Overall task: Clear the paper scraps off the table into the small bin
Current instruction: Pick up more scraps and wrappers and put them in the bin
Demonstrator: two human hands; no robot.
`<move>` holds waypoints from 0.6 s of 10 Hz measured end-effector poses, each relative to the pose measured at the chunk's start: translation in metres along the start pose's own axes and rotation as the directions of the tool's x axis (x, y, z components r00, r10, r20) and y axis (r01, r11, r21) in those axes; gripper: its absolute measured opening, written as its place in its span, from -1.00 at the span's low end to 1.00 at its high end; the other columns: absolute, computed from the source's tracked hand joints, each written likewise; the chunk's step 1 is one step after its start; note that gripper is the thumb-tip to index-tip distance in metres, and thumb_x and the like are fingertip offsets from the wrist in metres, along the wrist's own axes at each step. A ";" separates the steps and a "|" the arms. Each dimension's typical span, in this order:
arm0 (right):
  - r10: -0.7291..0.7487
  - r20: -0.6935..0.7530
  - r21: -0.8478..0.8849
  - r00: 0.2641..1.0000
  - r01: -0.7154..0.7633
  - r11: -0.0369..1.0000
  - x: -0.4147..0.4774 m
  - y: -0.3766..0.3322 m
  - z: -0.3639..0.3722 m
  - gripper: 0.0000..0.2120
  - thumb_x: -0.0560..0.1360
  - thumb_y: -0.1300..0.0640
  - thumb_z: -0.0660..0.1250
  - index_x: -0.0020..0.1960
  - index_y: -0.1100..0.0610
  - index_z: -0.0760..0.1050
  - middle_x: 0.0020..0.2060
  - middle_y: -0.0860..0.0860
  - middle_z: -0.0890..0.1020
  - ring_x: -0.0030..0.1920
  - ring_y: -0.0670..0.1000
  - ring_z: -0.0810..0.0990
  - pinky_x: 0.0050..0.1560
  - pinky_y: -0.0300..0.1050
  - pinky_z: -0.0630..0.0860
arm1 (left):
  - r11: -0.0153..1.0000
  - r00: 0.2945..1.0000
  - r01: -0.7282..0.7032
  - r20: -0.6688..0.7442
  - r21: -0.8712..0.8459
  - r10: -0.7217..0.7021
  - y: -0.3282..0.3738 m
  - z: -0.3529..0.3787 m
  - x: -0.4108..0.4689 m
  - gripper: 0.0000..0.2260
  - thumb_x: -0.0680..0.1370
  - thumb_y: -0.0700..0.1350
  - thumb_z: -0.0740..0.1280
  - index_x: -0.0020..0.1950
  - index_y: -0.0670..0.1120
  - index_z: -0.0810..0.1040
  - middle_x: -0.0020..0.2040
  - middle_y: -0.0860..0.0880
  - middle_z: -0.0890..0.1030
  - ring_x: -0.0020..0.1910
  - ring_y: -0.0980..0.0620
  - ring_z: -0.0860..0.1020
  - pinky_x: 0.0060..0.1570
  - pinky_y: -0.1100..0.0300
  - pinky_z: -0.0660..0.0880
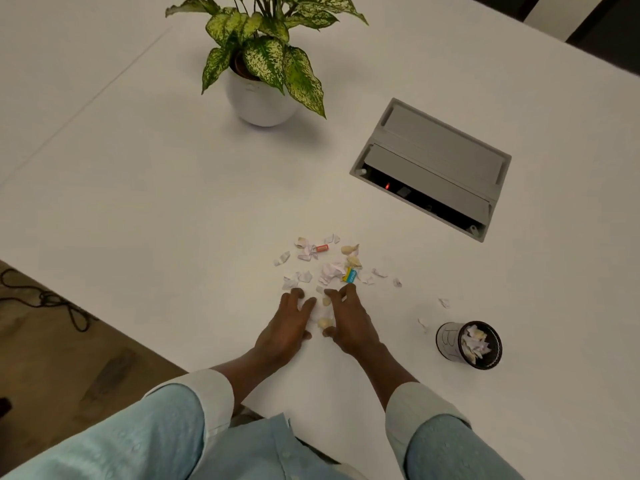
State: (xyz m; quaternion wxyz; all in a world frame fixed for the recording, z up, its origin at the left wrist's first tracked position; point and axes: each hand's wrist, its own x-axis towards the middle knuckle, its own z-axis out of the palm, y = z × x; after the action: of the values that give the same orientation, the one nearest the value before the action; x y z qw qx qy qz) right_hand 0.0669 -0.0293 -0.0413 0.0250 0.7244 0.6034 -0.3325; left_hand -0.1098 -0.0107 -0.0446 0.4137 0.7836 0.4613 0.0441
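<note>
Both hands, left (285,329) and right (349,323), lie spread and empty around paper scraps (325,268) on the counter (156,202); the small bin (469,344) stands right, the potted plant (263,64) well beyond.

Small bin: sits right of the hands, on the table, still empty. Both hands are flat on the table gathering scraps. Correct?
Not quite. The small bin isn't empty: the head view shows paper scraps already inside. The rest holds: it sits right of the left hand and right hand, both down among the scraps.

single head-mounted wide-angle view, looking forward and steeply down from close above the near edge of the white table (138,202); both forearms enter from the bottom.
</note>
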 end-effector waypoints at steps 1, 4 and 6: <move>-0.050 0.017 -0.057 0.999 0.051 0.997 0.000 -0.007 0.001 -0.19 0.41 0.03 0.58 0.53 0.04 0.24 0.43 0.09 0.27 0.33 0.10 0.47 0.24 -0.03 0.55 | 0.913 0.980 -0.194 0.111 0.358 0.165 -0.008 0.005 0.005 -0.66 0.69 -0.08 0.27 0.47 0.06 0.42 0.56 -0.12 0.22 0.49 -0.17 0.30 0.38 -0.07 0.44; -0.097 -0.115 -0.042 0.989 0.092 0.995 -0.011 0.000 0.022 -0.80 0.53 0.13 0.44 0.14 0.06 0.55 0.08 0.04 0.52 0.05 0.05 0.51 -0.11 -0.08 0.55 | 0.946 0.996 -0.083 -0.009 0.313 0.090 0.000 0.007 0.007 -0.82 0.53 -0.35 0.31 0.05 -0.12 0.46 0.10 -0.11 0.42 0.07 -0.09 0.39 -0.18 0.05 0.41; 0.050 -0.178 0.161 0.983 -0.021 0.987 -0.036 0.017 0.036 -0.95 0.51 0.15 0.41 -0.06 0.08 0.65 -0.13 0.00 0.59 -0.13 0.01 0.58 -0.14 -0.14 0.51 | 0.966 0.998 -0.023 -0.044 0.258 0.035 -0.002 0.014 0.007 -0.85 0.51 -0.40 0.32 -0.07 -0.16 0.53 0.01 -0.16 0.52 -0.03 -0.16 0.47 -0.16 0.09 0.32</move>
State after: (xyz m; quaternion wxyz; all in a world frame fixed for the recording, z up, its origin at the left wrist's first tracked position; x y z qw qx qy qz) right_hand 0.0638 -0.0808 -0.0572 -0.0820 0.7620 0.5618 -0.3116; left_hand -0.1007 -0.0134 -0.0580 0.2965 0.8361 0.4614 0.0087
